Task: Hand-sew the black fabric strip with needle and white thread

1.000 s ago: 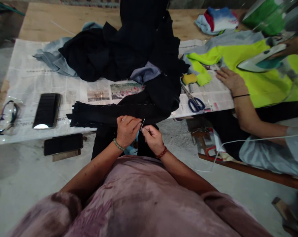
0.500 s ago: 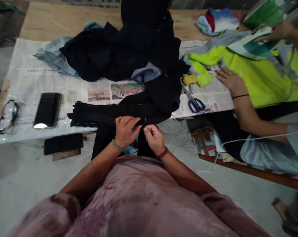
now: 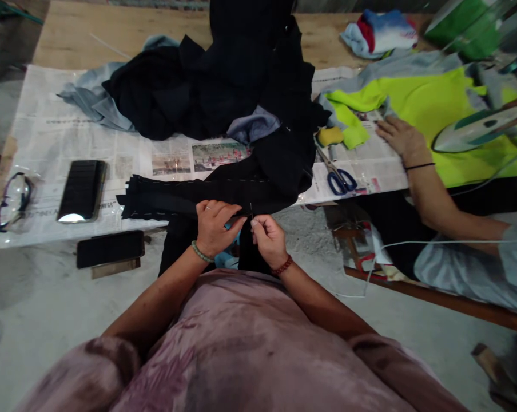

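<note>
A black garment point(image 3: 164, 197) lies along the table's front edge, with white stitches running down both long sides. My left hand point(image 3: 214, 226) holds its near edge, fingers on top and thumb lower down; a ring and a green bead bracelet show on it. My right hand point(image 3: 269, 239), wearing a red bead bracelet, pinches a thin needle point(image 3: 251, 210) that points upward, close to the cloth and just right of my left fingertips. Any thread on the needle is too fine to see. More dark cloth point(image 3: 241, 74) is heaped behind, with a grey-blue piece point(image 3: 255, 126) folded out.
Newspaper point(image 3: 70, 137) covers the table. Blue-handled scissors point(image 3: 341, 181) and a yellow block point(image 3: 329, 136) lie right of the cloth. At left are a phone point(image 3: 82, 190), glasses point(image 3: 14, 200) and another phone point(image 3: 110, 249). A co-worker's hand point(image 3: 402, 138) rests beside a neon garment point(image 3: 421, 97); an iron point(image 3: 473, 130) is on it.
The co-worker's iron has moved right and nearer over the neon garment. My hands have barely shifted; the needle still stands upright in my right fingers.
</note>
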### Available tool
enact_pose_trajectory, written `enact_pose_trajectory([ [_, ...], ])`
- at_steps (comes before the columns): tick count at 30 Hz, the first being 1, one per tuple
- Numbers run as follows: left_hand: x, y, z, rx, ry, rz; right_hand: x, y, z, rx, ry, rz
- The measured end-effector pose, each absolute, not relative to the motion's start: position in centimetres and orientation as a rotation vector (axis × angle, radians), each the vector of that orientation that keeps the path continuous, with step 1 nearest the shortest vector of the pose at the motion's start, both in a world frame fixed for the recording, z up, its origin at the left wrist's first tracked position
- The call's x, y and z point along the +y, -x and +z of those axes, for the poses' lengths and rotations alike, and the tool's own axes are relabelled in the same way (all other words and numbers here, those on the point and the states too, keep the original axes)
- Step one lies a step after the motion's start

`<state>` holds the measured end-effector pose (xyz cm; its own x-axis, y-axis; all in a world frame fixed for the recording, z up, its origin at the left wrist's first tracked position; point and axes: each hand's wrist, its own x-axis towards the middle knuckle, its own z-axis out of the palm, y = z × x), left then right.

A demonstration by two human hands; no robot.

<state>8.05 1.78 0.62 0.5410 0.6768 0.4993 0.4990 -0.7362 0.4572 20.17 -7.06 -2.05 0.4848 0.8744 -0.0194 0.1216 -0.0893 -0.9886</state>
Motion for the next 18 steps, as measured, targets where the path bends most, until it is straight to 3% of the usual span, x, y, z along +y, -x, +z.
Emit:
enact_pose_trajectory([
  [18, 1.64, -8.94, 0.50, 0.862, -2.672, 0.993, -6.07, -19.93, -1.95, -0.804, 1.569, 0.833],
])
